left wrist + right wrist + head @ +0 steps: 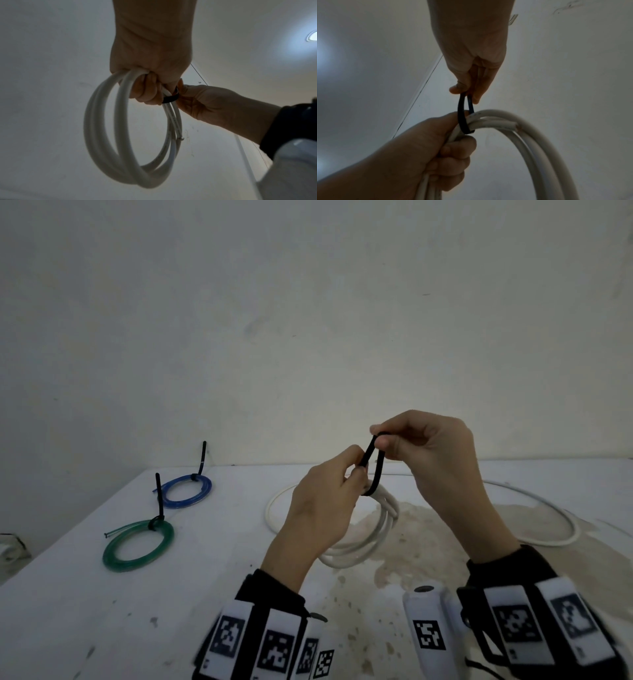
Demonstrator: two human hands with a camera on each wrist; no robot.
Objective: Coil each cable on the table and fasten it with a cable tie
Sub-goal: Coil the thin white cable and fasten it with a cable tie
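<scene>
1. Head view: the left hand (pixel 322 508) grips the white cable coil (pixel 363 542) and holds it up above the middle of the table (pixel 102 611), so the bundle stays gathered while it is bound. The right hand (pixel 421 446) pinches the top of the black cable tie (pixel 373 463), which loops round the coil's strands just beside the left fingers. I judge the tie is about to be closed. A blue coil (pixel 186 491) near the far left corner and a green coil (pixel 138 544) nearer the left edge lie already tied. Another white cable (pixel 548 518) lies loose toward the right.

2. Left wrist view: the left hand (pixel 150 67) is curled round several turns of the coil (pixel 106 128), which hangs as an open ring. One cut end (pixel 181 138) pokes free.

3. Right wrist view: thumb and fingertips (pixel 458 88) of the right hand (pixel 474 65) nip the tie (pixel 462 115) where its two legs meet. The loop is slack, not yet cinched.
</scene>
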